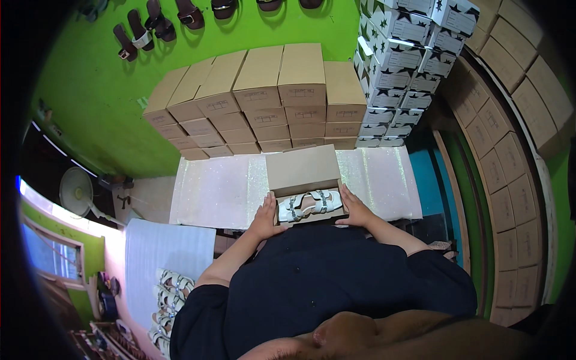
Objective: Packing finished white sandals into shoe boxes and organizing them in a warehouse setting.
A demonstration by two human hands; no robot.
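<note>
Both forearms reach forward: the left hand and the right hand lie open against opposite ends of one lidded cardboard box, fingers extended, thumbs turned inward, neither clenched. Two white sandals lie inside it, on the table. Beyond stand six columns of brown boxes and stacked star-patterned boxes.
</note>
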